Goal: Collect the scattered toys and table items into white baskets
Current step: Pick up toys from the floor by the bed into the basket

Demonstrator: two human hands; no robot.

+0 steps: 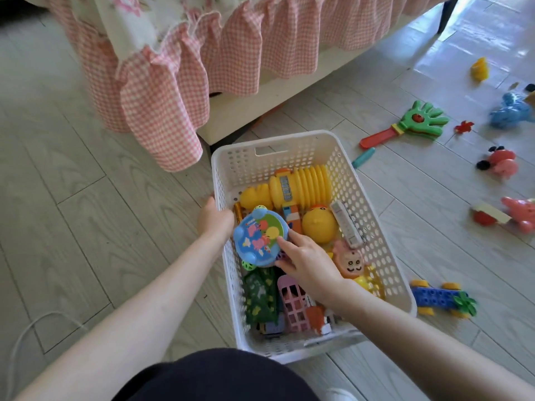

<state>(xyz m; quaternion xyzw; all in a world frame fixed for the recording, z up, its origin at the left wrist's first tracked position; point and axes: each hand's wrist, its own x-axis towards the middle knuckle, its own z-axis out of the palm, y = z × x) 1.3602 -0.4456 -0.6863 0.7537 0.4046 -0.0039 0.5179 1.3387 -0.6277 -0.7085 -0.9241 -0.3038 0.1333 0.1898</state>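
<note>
Plainly the step in hand is the setting-down of one toy: the right hand holds a blue round toy low inside the white basket, on top of the pile and near the left wall. Its fingers are clamped on the toy's right edge, the index laid over the printed face and the thumb tucked beneath, so the toy sits to the left of the palm, jutting past the fingertips. The left hand curls over the basket's left rim, seemingly steadying it; its fingertips are hidden behind the wall. I judge the next move calls for loosening that pinch so the toy settles on the heap, then reaching right for what lies loose on the floor. There the blue block car just beside the basket is nearest, and the green hand clapper is farther off.
</note>
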